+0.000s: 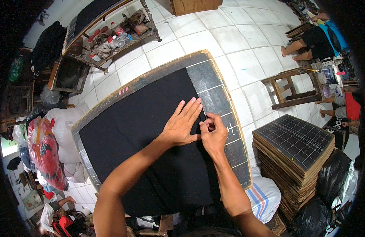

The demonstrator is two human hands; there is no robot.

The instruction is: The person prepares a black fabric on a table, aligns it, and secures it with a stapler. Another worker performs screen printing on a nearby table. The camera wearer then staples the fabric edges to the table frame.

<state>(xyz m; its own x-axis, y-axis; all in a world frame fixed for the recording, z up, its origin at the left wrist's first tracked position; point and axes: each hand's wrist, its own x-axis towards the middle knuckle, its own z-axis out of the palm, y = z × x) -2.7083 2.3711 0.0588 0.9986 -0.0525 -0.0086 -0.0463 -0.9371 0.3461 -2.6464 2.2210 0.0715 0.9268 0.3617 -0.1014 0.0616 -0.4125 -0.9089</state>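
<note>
A large piece of black cloth [135, 114] is spread over a dark board [237, 146] marked with white grid lines. My left hand [181, 123] lies flat on the cloth near its right edge, fingers stretched out and held close together. Just to its right, my right hand [213, 132] is closed in a pinch at that edge, with thumb and fingertips on the cloth. The cloth's near end hangs toward my body. Whether anything small is also between the right fingertips is hidden.
At the right stands a tall stack of gridded boards [293, 138], beside black plastic bags [334, 177] and a white striped sack [265, 195]. A wooden stool [293, 89] and other people are farther right. Stuffed bags [46, 152] fill the left; a cluttered shelf [123, 45] stands beyond the board.
</note>
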